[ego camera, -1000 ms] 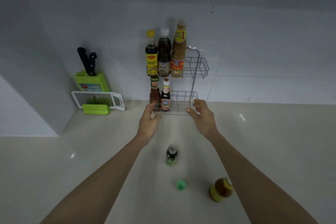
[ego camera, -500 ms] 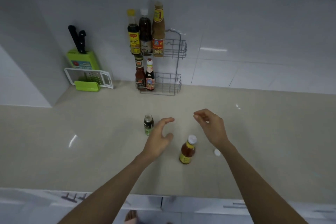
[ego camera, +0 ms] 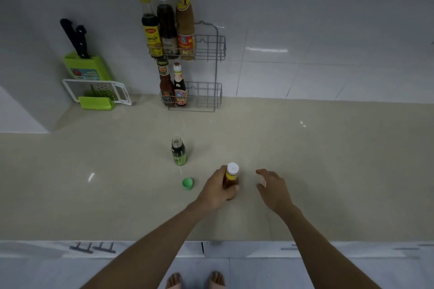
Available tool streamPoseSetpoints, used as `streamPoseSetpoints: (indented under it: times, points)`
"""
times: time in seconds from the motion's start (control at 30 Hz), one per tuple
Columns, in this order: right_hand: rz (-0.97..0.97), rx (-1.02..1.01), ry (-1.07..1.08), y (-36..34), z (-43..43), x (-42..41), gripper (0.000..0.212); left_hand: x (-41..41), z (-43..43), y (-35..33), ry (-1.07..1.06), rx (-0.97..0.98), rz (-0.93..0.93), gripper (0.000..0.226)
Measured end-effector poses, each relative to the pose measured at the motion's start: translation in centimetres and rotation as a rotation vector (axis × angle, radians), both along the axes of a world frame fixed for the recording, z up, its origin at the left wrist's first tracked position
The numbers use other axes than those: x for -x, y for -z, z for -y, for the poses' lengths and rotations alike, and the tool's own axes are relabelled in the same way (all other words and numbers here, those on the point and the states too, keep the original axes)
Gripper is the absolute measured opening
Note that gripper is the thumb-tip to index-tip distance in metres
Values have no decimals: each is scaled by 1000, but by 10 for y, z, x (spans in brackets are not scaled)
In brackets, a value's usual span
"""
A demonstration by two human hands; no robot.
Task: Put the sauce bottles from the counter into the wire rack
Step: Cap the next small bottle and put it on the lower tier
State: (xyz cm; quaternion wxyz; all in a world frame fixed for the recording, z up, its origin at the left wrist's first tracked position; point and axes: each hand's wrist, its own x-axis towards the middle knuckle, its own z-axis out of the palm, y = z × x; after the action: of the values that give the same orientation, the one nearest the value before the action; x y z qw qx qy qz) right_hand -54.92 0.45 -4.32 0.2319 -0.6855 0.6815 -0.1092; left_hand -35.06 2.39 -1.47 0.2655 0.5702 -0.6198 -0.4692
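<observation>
Head view: the amber sauce bottle (ego camera: pixel 230 179) stands upright on the beige counter (ego camera: pixel 328 159), its long axis vertical and its white cap (ego camera: pixel 232 168) pointing up towards the camera. It has a yellow band under the cap and amber-brown contents. The left hand (ego camera: pixel 217 191) is wrapped around its body, fingers closed on it. The right hand (ego camera: pixel 273 189) hovers just to the right of the bottle, apart from it, fingers loosely spread and holding nothing. Farther back and to the left stands a small dark bottle (ego camera: pixel 179 151) with a green label, upright and uncapped; a green cap (ego camera: pixel 187 182) lies on the counter between it and the left hand. The wire rack (ego camera: pixel 209 73) stands against the tiled wall (ego camera: pixel 328 30), three tall bottles on its upper tier, two smaller red-labelled ones at the left of the lower tier, with the right part of each tier free. Well to the left are a green knife block (ego camera: pixel 88 67) and a white grater (ego camera: pixel 97 90). The counter between the held bottle and the rack is bare
</observation>
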Motion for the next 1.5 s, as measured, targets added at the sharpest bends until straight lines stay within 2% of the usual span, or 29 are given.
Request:
streamPoseSetpoints:
  times: [0.13, 0.27, 0.4, 0.53, 0.67, 0.77, 0.9, 1.03, 1.13, 1.2, 1.33, 1.43, 1.5]
  points:
    - [-163, -147, -65, 44, 0, 16, 58, 5, -2, 8, -52, 16, -26, 46]
    - [-251, -103, -94, 67, -3, 22, 57, 5, 0, 12, -64, 25, -40, 43]
    - [-226, 32, 2, 59, -12, 17, 43, 4, -1, 14, -62, 31, -46, 44]
    - [-246, 47, 14, 51, -12, 17, 25, 3, 1, 14, -49, 28, -35, 47]
    - [-117, 58, 68, 36, -4, 13, 13, 0, 2, 14, -28, 35, -40, 40]
    - [-113, 25, -28, 31, 2, 10, 16, -1, 3, 15, -25, 39, -40, 40]
    - [-145, -7, -88, 41, -8, 10, 30, 0, 3, 14, -19, 42, -58, 40]
    - [-163, 84, -78, 48, -17, 8, 20, -1, 4, 14, -4, 48, -61, 39]
    - [-232, 69, -54, 46, -19, 6, 20, -2, 4, 13, 3, 43, -57, 40]
    - [-127, 107, 15, 37, -19, 0, 21, -2, 4, 12, 5, 42, -57, 40]
    - [485, 259, 203, -26, -7, -28, 20, -5, 5, 10, 29, 56, -57, 30]
    - [714, 277, 50, -88, -4, -43, 21, -5, 5, 7, 20, 48, -88, 27]
    - [680, 263, -114, -109, -4, -45, 23, -4, 4, 7, 16, 39, -105, 26]
